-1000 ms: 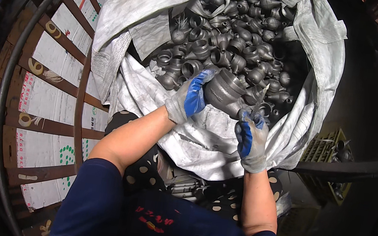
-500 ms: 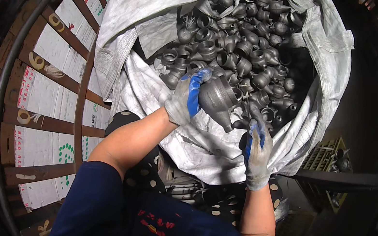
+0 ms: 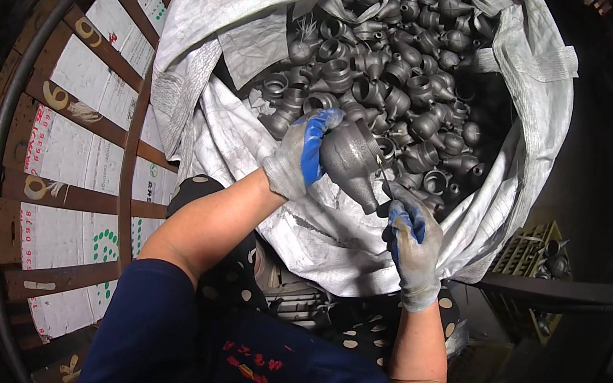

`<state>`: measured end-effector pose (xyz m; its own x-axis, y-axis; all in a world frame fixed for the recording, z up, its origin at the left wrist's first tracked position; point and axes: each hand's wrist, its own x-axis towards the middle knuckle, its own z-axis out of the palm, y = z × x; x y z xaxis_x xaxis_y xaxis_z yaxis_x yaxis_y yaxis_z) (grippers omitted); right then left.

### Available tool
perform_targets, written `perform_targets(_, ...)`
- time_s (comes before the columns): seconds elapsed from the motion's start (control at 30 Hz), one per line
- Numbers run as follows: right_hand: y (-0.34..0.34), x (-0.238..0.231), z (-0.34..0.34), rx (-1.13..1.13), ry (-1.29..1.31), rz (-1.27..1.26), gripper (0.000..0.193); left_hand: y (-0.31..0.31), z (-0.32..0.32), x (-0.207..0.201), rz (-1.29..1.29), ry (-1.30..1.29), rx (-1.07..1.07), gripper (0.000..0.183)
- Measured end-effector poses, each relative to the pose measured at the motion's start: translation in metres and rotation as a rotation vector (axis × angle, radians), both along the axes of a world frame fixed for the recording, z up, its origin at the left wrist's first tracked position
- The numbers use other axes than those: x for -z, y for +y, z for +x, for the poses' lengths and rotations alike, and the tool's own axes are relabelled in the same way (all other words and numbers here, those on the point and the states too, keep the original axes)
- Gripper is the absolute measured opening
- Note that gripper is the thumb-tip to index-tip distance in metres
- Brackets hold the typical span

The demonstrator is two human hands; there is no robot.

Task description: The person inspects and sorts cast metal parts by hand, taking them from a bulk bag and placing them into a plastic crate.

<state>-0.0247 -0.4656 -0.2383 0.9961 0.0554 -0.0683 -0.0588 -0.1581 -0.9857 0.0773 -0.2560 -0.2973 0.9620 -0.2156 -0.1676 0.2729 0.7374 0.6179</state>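
Observation:
My left hand [image 3: 299,152], in a grey glove with blue palm coating, is closed around a dark grey metal reducer fitting [image 3: 349,158]. The fitting is tilted, its wide mouth toward the upper right and its narrow neck pointing down to the right. In a matching glove, my right hand [image 3: 415,249] is closed around a thin, dark, rod-like tool [image 3: 385,183]. The tool's tip reaches up close to the fitting's wide rim; whether it touches I cannot tell. Most of the handle is hidden in the fingers.
A big white woven sack [image 3: 228,1] stands open before me, filled with loose metal fittings [image 3: 400,71]. On the left runs a brown slatted metal frame [image 3: 72,196] with white cartons behind it. A yellowish crate [image 3: 527,252] with metal parts sits low at the right.
My right hand has drawn its fingers in and turned the tool toward the fitting's rim. My left hand keeps hold of the fitting in nearly the same place.

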Motion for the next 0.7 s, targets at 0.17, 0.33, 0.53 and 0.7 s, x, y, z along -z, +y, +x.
perform_targets(0.17,-0.001,0.004,0.001,0.018,-0.027,0.077,0.031,-0.003,-0.001,-0.008,0.006,0.012,-0.061,0.019)
perform_targets(0.33,0.000,0.012,0.009,0.172,0.092,0.376,0.026,-0.003,-0.001,-0.016,-0.065,0.002,-0.015,0.020)
perform_targets(0.53,0.009,0.026,0.011,0.049,0.327,0.578,0.026,-0.001,-0.006,-0.026,-0.068,-0.160,-0.040,0.026)
perform_targets(0.7,0.012,0.030,0.014,0.023,0.389,0.873,0.035,-0.006,-0.012,-0.042,0.002,-0.286,-0.089,0.029)
